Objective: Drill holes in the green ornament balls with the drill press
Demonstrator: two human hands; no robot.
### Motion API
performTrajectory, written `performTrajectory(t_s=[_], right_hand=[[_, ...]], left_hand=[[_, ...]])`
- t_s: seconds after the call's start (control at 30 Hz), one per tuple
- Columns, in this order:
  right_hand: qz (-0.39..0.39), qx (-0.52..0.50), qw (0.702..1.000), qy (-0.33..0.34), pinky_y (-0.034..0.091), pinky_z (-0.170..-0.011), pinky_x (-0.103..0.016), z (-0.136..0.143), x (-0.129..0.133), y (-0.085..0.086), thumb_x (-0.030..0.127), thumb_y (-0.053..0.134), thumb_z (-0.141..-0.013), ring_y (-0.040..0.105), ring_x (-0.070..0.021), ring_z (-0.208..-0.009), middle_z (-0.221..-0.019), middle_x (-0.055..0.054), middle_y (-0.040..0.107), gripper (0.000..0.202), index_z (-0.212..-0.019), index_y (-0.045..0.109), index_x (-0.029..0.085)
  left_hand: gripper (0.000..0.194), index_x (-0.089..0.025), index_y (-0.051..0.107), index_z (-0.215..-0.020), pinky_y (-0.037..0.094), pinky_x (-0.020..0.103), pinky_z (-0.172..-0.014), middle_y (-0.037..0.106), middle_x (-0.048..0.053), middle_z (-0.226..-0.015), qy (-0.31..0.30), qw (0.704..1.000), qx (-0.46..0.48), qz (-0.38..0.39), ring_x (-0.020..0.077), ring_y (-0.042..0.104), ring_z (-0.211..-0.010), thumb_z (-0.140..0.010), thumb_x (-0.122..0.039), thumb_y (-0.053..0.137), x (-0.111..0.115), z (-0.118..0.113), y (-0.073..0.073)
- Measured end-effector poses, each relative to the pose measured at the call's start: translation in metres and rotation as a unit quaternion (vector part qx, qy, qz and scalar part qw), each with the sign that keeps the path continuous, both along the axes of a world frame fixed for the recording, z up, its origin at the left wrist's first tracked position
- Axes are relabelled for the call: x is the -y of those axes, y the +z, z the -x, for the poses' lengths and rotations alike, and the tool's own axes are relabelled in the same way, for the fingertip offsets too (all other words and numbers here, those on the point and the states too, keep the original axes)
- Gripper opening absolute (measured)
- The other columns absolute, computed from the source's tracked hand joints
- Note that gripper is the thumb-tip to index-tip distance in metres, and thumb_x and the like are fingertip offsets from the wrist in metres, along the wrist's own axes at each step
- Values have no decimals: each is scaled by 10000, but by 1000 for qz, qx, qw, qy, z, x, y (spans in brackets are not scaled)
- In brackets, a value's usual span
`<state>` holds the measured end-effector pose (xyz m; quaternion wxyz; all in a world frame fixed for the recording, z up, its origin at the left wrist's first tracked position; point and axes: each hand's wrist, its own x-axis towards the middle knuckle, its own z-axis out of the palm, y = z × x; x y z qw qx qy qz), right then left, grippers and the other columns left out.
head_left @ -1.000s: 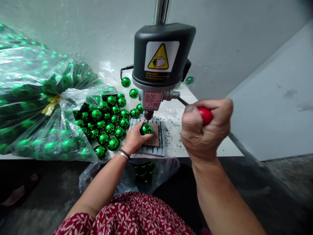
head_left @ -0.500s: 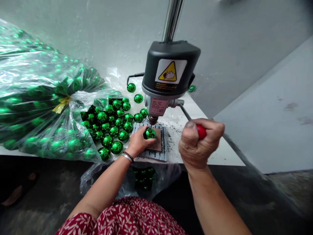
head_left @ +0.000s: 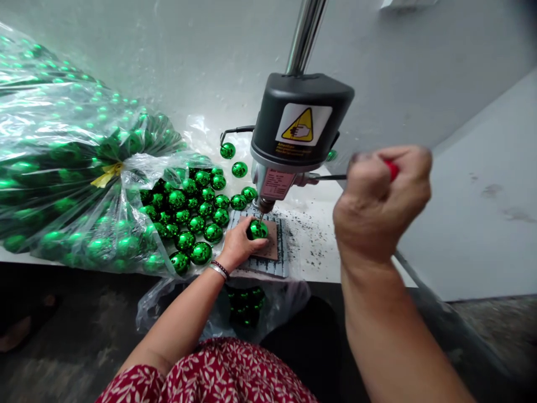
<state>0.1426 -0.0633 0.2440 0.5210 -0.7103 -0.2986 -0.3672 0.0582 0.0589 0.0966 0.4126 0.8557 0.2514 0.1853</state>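
Observation:
My left hand [head_left: 241, 243] grips a shiny green ball [head_left: 258, 230] between thumb and fingers, on a brown square pad [head_left: 271, 246] over the grey drill base [head_left: 282, 268]. Directly above the ball is the chuck [head_left: 267, 205] of a drill press [head_left: 302, 123]; its thin bit reaches down to the ball's top, and whether it is inside the ball I cannot tell. My right hand [head_left: 381, 201] is closed around the red knob [head_left: 393, 169] of the feed lever [head_left: 331, 177], raised to the right of the drill head.
Many loose green balls [head_left: 201, 253] lie left of the base, spilling from a clear plastic bag [head_left: 138, 224]. A big tied bag of balls [head_left: 50, 162] fills the left. Dark shavings [head_left: 310, 240] litter the white table [head_left: 327, 268]. Another bag [head_left: 289, 296] with green balls hangs below the edge.
My right hand has swung the lever up and to the right. The drill head appears shifted slightly right in view. My left hand stays on the ball.

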Motion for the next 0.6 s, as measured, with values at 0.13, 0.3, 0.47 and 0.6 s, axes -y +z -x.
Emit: performTrajectory(t_s=[0.13, 0.3, 0.47, 0.6], right_hand=[[34, -103, 994, -13, 278, -627, -163, -9, -7, 30, 255, 473, -878, 301, 21, -616, -663, 44, 372, 215, -754, 450, 81], [9, -72, 997, 11, 273, -608, -155, -13, -6, 24, 254, 497, -864, 309, 30, -604, -639, 57, 390, 214, -761, 474, 68], [-7, -49, 998, 30, 282, -606, -163, -14, -8, 21, 466, 483, -847, 326, 29, -612, -650, 57, 409, 399, -779, 499, 74], [-17, -49, 998, 44, 316, -641, -188, -25, -4, 13, 524, 452, -824, 361, 29, -621, -687, 63, 446, 442, -839, 541, 92]], left_hand=[[485, -217, 592, -1140, 487, 320, -810, 689, 22, -981, -13, 999, 37, 12, 216, 640, -893, -687, -317, 735, 1, 10, 1], [561, -191, 566, -1189, 486, 330, -874, 680, 47, -1064, -19, 999, 48, 8, 220, 632, -977, -675, -321, 748, 6, 37, 3], [572, -196, 568, -1200, 485, 338, -913, 680, 46, -1102, -58, 997, 45, 26, 219, 627, -1019, -670, -314, 750, 17, 66, 11], [657, -181, 544, -1259, 473, 361, -963, 657, 92, -1201, -112, 993, 1, 39, 241, 617, -1081, -662, -335, 772, 29, 84, 8]])
